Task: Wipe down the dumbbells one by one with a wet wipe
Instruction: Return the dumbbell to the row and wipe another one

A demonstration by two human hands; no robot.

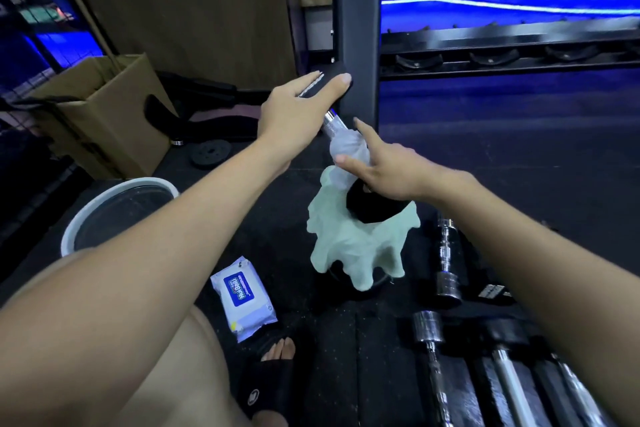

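A dumbbell stands tilted in the middle of the view, its chrome handle (331, 122) bare between my hands. My left hand (298, 111) grips its upper black head. My right hand (384, 166) holds a white wet wipe (346, 152) wrapped round the lower part of the handle, index finger and thumb stretched along it. The lower black head (372, 206) rests on a crumpled pale green cloth (356, 246) on the floor.
A wet wipe pack (242, 298) lies on the black mat by my foot (277, 354). Several chrome dumbbells (446, 260) lie at right. A white-rimmed bucket (114, 208) and a cardboard box (104, 114) stand at left. A dark rack post (356, 28) rises behind.
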